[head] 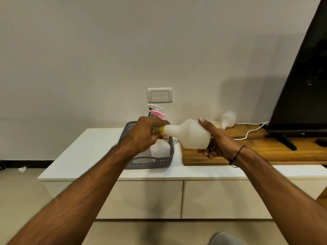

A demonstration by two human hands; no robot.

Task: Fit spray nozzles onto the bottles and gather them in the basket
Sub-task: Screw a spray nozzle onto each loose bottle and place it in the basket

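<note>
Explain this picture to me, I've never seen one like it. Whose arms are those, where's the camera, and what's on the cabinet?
There is no machine here. A person wears a camera on the head, so the one picture looks forward and down along their own arms. The right hand grips the body of a white bottle held sideways. The left hand is curled round its yellow nozzle collar, probably fitting it. On the white cabinet sits a grey basket with finished spray bottles inside. Another bottle lies on the wooden board, beside a television.
</note>
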